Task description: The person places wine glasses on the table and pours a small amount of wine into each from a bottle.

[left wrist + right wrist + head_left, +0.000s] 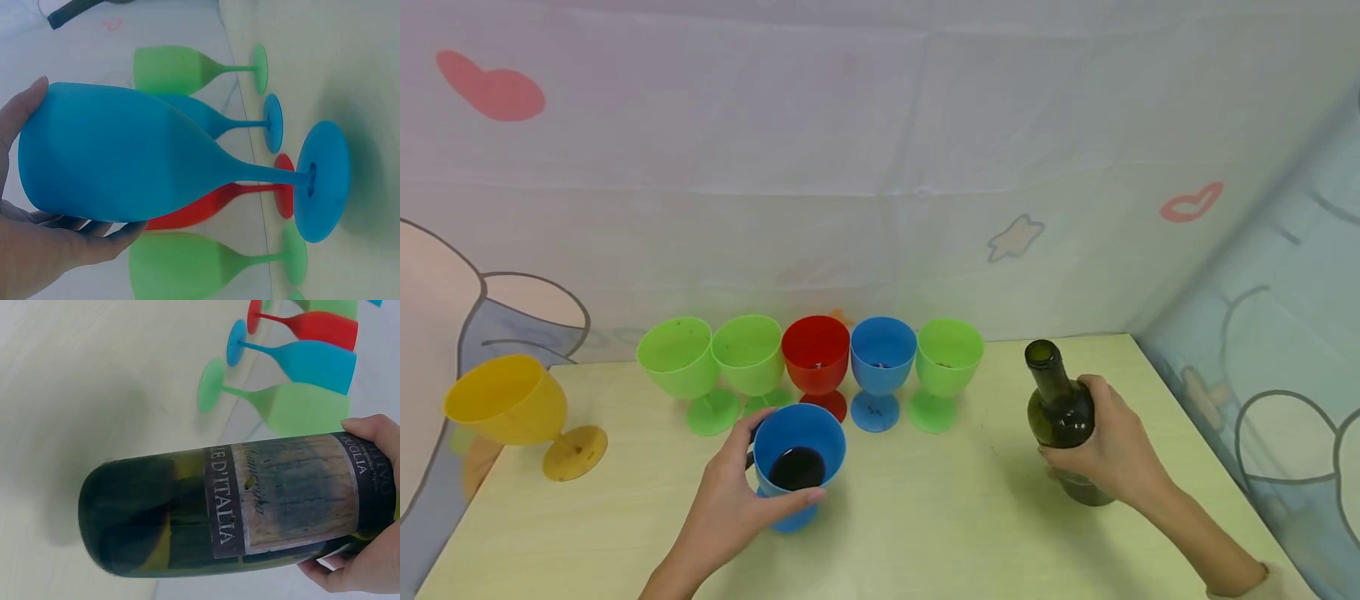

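My left hand [730, 496] grips a blue wine goblet [835, 446] around its bowl, thumb on the near side and fingers on the far side. Dark liquid [797, 469] lies in the bottom of its bowl. In the left wrist view the blue goblet [119, 153] shows its stem and round foot close over the table. On the right, my right hand [1112, 446] holds a dark green wine bottle [1060, 417] around its body, its uncorked neck leaning slightly left. The right wrist view shows the bottle's label [294, 494] and its base [106, 519] over the tabletop.
Along the table's back edge stand several goblets: a green goblet [676, 358], another green goblet [748, 354], a red goblet [816, 354], a blue goblet [883, 358] and a green goblet [949, 358]. A yellow goblet [512, 408] stands at the left. Behind hangs a printed cloth [880, 167].
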### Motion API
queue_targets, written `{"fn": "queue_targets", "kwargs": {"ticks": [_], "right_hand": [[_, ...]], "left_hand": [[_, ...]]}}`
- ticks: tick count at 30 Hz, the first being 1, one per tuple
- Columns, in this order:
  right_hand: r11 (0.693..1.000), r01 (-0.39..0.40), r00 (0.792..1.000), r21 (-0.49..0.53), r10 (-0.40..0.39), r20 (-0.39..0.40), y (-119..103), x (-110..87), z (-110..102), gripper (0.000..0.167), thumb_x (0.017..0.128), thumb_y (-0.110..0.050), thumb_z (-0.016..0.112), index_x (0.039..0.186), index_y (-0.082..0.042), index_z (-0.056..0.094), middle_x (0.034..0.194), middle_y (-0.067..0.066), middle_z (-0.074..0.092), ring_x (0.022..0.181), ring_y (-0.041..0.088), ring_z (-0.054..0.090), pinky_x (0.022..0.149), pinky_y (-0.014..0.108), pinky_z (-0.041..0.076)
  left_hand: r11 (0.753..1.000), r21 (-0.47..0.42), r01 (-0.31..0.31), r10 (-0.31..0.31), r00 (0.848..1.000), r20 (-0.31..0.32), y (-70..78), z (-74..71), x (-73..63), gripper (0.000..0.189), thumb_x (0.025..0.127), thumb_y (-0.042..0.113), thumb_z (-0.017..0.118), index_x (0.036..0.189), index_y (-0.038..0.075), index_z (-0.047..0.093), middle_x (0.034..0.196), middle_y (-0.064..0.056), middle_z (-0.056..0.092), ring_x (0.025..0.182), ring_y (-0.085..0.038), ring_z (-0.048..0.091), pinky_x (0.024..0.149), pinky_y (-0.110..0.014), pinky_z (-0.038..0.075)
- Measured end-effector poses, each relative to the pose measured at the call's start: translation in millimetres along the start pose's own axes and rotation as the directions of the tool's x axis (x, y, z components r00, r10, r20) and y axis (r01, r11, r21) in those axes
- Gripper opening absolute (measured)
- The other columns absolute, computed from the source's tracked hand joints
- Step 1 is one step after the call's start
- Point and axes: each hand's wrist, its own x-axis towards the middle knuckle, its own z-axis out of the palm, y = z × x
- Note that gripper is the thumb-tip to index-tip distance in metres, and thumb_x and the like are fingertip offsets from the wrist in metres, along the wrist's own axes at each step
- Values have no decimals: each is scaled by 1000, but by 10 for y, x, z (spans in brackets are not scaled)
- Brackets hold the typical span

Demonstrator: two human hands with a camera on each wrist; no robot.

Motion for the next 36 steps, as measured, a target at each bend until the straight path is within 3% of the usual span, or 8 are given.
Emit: {"fn": "queue_targets", "kwargs": {"ticks": [14,24,33,36], "right_hand": [[987,-145,989,64,147,-31,160,-42,-38,86,63,-22,84,125,6,31,106,29,52,92,45,54,71,56,44],[976,-197,979,91,200,-26,239,-62,-55,85,67,-24,82,126,7,29,106,31,53,92,44,54,71,55,44],[969,-234,971,83,237,-22,299,-78,-86,82,69,-29,80,125,4,29,104,29,54,88,42,55,66,46,45],[969,-234,972,79,236,-19,313,-83,-95,82,69,-29,80,125,4,29,103,29,54,87,42,56,64,43,45]], "left_hand": [[997,-12,78,-79,988,-133,-275,-480,35,96,75,32,75,143,5,13,141,-22,26,124,-43,27,93,-62,31],[993,-64,102,-116,953,-279,-486,-806,58,94,79,29,72,143,3,9,141,-26,22,122,-45,25,92,-64,29],[981,-71,179,-192,914,-356,-701,-1018,97,95,81,33,68,144,3,4,142,-27,18,121,-45,25,93,-61,31],[981,-66,181,-193,907,-374,-749,-1069,123,93,82,33,67,144,3,4,143,-27,18,121,-46,26,91,-61,32]]}}
